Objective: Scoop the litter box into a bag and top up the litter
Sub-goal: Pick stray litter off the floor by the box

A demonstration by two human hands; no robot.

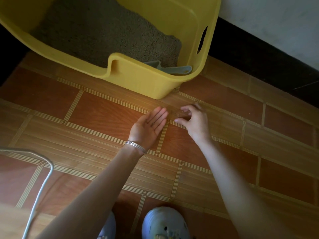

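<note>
- Litter box [141,78], bright yellow plastic, sits at the far edge of the tiled floor [96,114], with its right side near the dark baseboard [255,66] under the white wall [279,21].
- Grey-brown litter [103,33] fills the bottom of it, pretty even from what shows.
- Scoop [170,69], a pale grey-blue one, lies inside the box in the near right corner, tucked just behind the raised front wall, handle pointing right.
- Side wall on the right has an oval handle cutout [202,41].
- Left hand [150,125] is down low over the floor just in front of the box's near corner, palm up and flat, fingers straight and together, holding nothing big. There might be a few grains on the palm, but it's too dim to say for sure.
- Stack of thin silver bangles [136,146] sits on that wrist.
- Right hand [193,118] is just beside the left, fingers curled down toward the tile, thumb and fingertips drawn close in a loose pinch. It's blurred, so I can't tell if it has actually got hold of anything.
- Small scatter of spilled grains [177,114] lies on the floor between the two hands, right under the right fingertips.
- Pale blue slippers [165,223] show at the bottom edge.
- White cable [39,185] curves across the near left corner of the floor.
</note>
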